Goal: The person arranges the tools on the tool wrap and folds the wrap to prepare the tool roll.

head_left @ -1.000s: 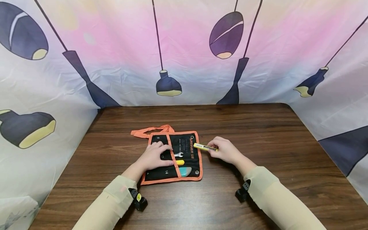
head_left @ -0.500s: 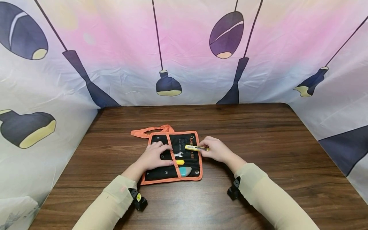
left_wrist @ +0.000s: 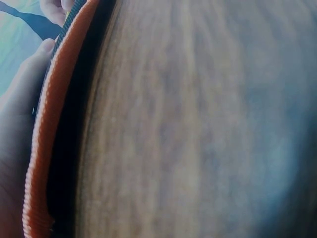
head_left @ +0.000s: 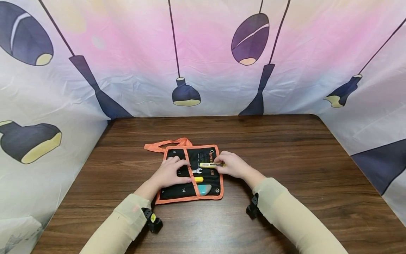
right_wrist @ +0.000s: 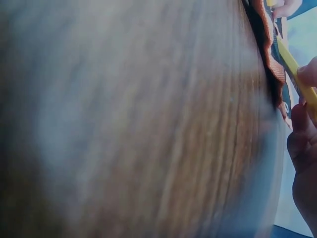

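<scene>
A black tool pouch [head_left: 210,155] with orange edging lies flat. From its pocket stick out the open end of a wrench [head_left: 198,170], a yellow rounded end [head_left: 199,179] and a teal-and-grey rounded end [head_left: 204,189]. My left hand [head_left: 171,173] rests on the pocket side, its thumb and forefinger spread at the orange pocket edge. Between thumb and fingers my right hand [head_left: 233,164] pinches a slim yellow box [head_left: 207,165] with a printed label. The box points left over the pouch, its far end short of the pocket edge. In the right wrist view the yellow box [right_wrist: 291,62] slants toward the pouch.
An orange strap [head_left: 168,143] trails from the pouch's far left corner onto the brown wooden table [head_left: 285,148]. A printed cloth [head_left: 215,91] hangs behind and beside the table. Each wrist wears a small black camera.
My right hand has moved left with the yellow box, from the pouch's right edge to over its inside near the wrench. The left hand and pouch have stayed put.
</scene>
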{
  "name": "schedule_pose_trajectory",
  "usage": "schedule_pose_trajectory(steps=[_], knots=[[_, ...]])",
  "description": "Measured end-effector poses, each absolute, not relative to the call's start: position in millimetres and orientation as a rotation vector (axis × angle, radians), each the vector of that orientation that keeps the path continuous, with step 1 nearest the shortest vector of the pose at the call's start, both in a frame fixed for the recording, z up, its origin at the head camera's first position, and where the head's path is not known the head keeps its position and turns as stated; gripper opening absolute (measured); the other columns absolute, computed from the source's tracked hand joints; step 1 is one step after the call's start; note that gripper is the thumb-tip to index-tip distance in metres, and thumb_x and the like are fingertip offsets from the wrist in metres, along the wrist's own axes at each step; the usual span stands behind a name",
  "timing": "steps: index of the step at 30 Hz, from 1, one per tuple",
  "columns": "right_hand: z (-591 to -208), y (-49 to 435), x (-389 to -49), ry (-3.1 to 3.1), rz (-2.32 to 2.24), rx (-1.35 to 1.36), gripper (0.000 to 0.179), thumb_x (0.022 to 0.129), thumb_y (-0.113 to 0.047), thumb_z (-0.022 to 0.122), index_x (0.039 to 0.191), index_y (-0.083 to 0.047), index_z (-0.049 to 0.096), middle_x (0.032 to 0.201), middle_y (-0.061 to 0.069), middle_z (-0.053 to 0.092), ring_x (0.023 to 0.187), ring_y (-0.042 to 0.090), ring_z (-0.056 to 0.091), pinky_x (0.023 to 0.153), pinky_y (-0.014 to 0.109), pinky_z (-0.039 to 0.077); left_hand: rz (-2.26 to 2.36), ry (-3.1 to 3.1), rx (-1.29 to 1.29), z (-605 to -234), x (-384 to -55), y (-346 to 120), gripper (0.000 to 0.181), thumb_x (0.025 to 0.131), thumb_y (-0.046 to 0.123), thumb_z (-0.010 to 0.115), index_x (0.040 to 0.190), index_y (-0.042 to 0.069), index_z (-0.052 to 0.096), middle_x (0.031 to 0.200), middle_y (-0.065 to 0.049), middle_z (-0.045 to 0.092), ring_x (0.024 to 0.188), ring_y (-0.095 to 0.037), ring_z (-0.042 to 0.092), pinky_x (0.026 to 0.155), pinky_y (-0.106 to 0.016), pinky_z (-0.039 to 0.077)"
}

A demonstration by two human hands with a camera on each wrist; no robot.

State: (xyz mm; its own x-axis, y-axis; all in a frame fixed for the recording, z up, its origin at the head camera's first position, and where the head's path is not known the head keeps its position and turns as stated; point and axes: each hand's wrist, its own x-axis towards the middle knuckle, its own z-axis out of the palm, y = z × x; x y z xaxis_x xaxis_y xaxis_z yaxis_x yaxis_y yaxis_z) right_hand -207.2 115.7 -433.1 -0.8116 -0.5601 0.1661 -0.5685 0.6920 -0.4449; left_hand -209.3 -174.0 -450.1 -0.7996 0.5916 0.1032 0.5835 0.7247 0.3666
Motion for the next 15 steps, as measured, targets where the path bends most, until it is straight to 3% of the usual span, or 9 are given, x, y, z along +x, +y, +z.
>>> schedule_pose_trajectory(steps=[15], knots=[[-433.9, 106.8, -210.8, -2.874, 0.558, 1.026, 0.02, 0.09, -0.022, 0.062, 0.108, -0.017, 0.069, 0.095, -0.001, 0.053, 0.071, 0.01, 0.046, 0.066, 0.027, 0.041, 0.585, 2.906, 0.993, -451.2, -210.2, -173.4, 0.058, 0.076, 0.066, 0.061, 0.119, 0.027, 0.06, 0.1, 0.004, 0.049, 0.092, -0.018, 0.043, 0.079, -0.04, 0.031]])
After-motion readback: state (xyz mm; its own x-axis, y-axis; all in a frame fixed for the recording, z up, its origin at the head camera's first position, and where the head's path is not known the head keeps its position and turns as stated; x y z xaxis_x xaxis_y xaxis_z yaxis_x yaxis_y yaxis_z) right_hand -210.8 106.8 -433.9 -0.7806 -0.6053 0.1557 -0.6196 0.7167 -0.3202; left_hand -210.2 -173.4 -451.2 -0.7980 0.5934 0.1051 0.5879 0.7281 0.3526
